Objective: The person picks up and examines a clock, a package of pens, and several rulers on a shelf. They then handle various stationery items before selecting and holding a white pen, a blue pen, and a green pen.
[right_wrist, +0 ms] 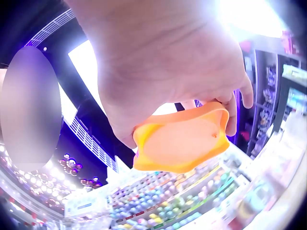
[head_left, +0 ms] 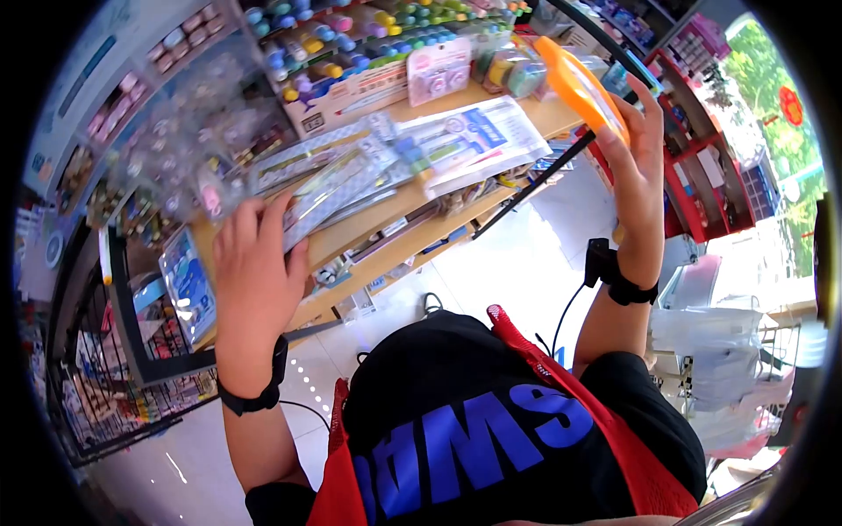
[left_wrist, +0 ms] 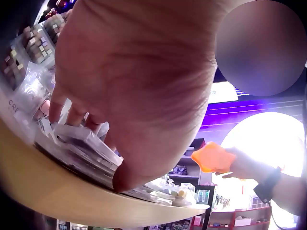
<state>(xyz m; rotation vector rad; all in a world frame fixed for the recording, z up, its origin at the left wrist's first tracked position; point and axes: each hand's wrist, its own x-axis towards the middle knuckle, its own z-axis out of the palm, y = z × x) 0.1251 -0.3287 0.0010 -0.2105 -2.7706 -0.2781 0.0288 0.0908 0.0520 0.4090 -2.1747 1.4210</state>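
My left hand [head_left: 256,267] is at the left end of a stack of flat clear plastic packets [head_left: 338,180] on the wooden shelf. In the left wrist view its fingers and thumb grip the packets [left_wrist: 81,139] from either side. Up at the right, my right hand [head_left: 638,149] holds an orange wavy-edged object [head_left: 574,88] by its edge, raised off the shelf. The right wrist view shows a raised rim and a flat pale-orange middle on this orange object [right_wrist: 184,139], pinched between thumb and fingers; what kind of thing it is, I cannot tell.
Colourful marker pens [head_left: 351,48] stand in rows behind the packets. White packets [head_left: 482,140] lie to their right, near round clear containers [head_left: 517,70]. Small clear bags [head_left: 193,149] hang at the left. A black-framed wire rack [head_left: 105,351] and red shelves [head_left: 710,167] flank the shelf.
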